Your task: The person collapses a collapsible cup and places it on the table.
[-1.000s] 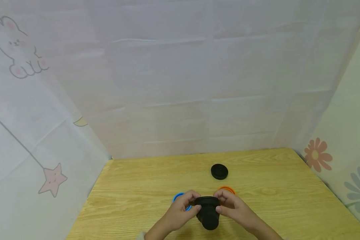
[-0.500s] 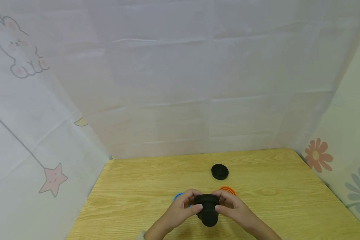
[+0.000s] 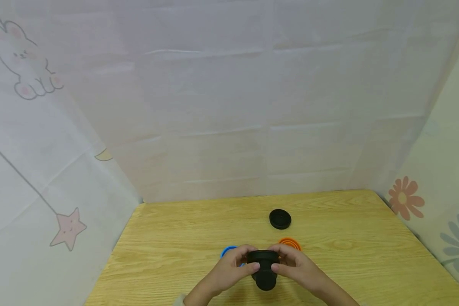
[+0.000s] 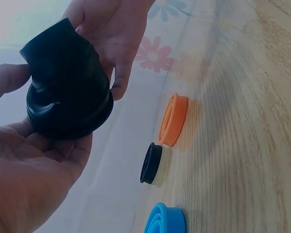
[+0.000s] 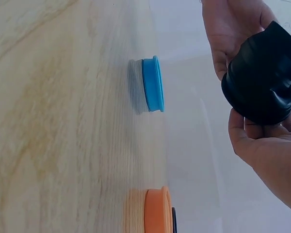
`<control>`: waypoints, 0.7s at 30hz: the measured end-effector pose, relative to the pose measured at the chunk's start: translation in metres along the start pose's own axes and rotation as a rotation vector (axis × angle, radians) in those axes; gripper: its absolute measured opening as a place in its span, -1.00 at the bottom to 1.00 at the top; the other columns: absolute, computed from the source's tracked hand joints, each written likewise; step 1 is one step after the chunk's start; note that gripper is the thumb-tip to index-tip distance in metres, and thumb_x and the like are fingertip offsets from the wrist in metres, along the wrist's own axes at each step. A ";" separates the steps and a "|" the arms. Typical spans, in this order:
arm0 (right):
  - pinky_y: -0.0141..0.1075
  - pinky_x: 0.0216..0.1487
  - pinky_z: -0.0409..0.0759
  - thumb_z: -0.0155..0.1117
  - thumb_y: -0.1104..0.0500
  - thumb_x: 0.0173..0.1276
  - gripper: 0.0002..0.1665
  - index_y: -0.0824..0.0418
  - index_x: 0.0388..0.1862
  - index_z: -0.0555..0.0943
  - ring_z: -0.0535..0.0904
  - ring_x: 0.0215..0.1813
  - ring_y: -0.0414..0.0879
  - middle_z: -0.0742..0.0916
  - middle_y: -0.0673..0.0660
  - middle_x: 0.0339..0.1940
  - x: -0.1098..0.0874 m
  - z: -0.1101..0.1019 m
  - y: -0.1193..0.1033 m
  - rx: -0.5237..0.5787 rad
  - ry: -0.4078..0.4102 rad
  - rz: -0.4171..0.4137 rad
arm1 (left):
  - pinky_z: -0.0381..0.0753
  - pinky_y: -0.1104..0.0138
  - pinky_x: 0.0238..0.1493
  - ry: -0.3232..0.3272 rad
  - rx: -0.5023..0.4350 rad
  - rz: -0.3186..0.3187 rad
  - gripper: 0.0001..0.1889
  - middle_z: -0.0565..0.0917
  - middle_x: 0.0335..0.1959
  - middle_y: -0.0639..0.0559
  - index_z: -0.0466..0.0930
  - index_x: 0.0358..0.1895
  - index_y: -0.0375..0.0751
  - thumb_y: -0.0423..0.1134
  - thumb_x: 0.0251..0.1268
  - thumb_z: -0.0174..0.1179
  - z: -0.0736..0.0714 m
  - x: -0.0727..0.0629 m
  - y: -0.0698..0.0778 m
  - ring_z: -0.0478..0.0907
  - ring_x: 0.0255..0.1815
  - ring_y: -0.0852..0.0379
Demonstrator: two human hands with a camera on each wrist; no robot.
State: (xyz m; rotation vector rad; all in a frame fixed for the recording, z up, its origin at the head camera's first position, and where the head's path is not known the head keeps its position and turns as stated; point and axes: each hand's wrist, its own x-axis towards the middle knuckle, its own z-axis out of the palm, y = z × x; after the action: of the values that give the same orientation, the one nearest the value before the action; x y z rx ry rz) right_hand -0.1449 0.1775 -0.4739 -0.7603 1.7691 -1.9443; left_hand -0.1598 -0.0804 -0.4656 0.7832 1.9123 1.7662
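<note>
A black collapsible cup (image 3: 265, 270), stretched out and partly buckled, is held above the table between both hands. Its wide rim faces away from me in the head view, and the narrow end tilts toward me. My left hand (image 3: 231, 270) grips its left side, thumb on the wall and fingers under the rim. On the opposite side my right hand (image 3: 300, 267) grips it the same way. Folds dent the soft wall of the cup (image 4: 70, 87) in the left wrist view. The inside of the cup is hidden.
Flattened on the wooden table (image 3: 168, 238) lie a blue collapsible cup (image 5: 153, 83), an orange one (image 3: 290, 243) and a black disc-shaped one (image 3: 280, 219) farther back. The left hand partly covers the blue one in the head view. Printed cloth walls border the table.
Both hands keep their grip on the black cup. It rose slightly and tilted, then came down a little, with its narrow end shifting slightly left. The cups on the table stay put.
</note>
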 end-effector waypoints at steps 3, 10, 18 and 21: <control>-0.30 0.10 0.65 0.10 0.25 0.59 -0.57 0.44 0.32 0.42 0.62 0.08 -0.10 0.57 0.27 0.18 0.000 0.001 -0.001 -0.034 0.025 0.042 | 0.64 0.35 -0.03 0.021 0.010 -0.005 -0.68 0.66 0.01 -0.15 0.56 0.16 -0.31 -0.19 0.51 0.18 0.001 0.001 -0.001 0.62 -0.05 0.17; -0.30 0.11 0.64 0.15 0.22 0.57 -0.60 0.44 0.25 0.46 0.63 0.11 -0.09 0.59 0.25 0.15 0.003 0.001 0.000 -0.056 0.039 0.073 | 0.64 0.36 -0.05 0.062 0.033 -0.051 -0.75 0.69 -0.08 -0.06 0.61 0.02 -0.29 -0.23 0.41 0.24 0.004 0.004 0.000 0.66 -0.08 0.13; -0.32 0.08 0.65 0.19 0.21 0.55 -0.59 0.46 0.22 0.48 0.64 0.09 -0.09 0.62 0.30 0.12 0.003 0.005 -0.002 -0.069 0.046 0.076 | 0.62 0.34 -0.01 0.132 0.105 -0.079 -0.82 0.72 -0.16 0.03 0.66 -0.10 -0.22 -0.26 0.30 0.31 0.008 0.007 0.001 0.68 -0.08 0.15; -0.36 0.06 0.65 0.18 0.23 0.55 -0.60 0.49 0.21 0.48 0.64 0.07 -0.12 0.62 0.36 0.11 0.004 0.007 -0.002 -0.079 0.047 0.052 | 0.61 0.28 0.05 0.137 0.114 -0.080 -0.83 0.71 -0.16 0.04 0.66 -0.11 -0.21 -0.26 0.30 0.30 0.008 0.008 0.001 0.67 -0.07 0.14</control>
State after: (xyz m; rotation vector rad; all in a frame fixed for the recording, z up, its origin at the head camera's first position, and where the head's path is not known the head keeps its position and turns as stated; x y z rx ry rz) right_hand -0.1432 0.1696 -0.4710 -0.6933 1.8846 -1.8829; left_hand -0.1605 -0.0696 -0.4653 0.6282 2.1190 1.7145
